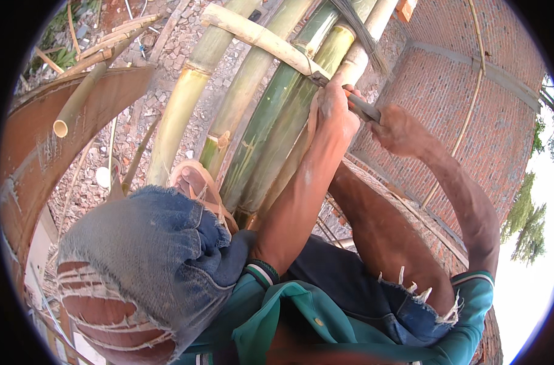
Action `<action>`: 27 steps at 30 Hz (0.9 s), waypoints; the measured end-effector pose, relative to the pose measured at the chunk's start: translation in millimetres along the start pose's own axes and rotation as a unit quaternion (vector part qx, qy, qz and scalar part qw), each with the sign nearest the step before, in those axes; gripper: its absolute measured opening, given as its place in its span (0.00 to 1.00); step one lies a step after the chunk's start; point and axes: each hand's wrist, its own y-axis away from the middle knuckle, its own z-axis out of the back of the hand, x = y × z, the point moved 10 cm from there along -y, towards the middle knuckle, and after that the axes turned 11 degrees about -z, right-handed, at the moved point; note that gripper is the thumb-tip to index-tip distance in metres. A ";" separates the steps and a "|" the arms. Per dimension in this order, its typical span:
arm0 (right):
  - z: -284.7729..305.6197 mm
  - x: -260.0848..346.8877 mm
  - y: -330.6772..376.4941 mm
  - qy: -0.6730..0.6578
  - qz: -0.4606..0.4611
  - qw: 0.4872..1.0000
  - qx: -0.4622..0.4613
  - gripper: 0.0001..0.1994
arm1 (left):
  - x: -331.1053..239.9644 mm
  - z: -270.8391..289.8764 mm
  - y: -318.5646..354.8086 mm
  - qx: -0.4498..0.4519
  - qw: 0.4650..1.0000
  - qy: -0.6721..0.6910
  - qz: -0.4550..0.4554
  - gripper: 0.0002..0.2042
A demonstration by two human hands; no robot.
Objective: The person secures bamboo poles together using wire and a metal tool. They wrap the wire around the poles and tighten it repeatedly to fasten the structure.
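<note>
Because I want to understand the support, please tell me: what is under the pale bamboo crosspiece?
Bamboo poles run under the pale crosspiece; where it crosses them, their surfaces are covered.

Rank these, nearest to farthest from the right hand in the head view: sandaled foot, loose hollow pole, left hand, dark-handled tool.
1. Dark-handled tool, in the right hand.
2. Left hand, just left of that.
3. Sandaled foot, farther left and lower down.
4. Loose hollow pole, at the far left.

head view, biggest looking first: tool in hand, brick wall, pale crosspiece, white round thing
1. brick wall
2. pale crosspiece
3. tool, partly hidden by the left hand
4. white round thing
</note>
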 end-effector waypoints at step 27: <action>-78.7 6.2 18.6 -0.553 -0.109 0.786 0.254 0.22 | -11.8 -7.5 20.5 0.114 0.988 0.045 0.089 0.20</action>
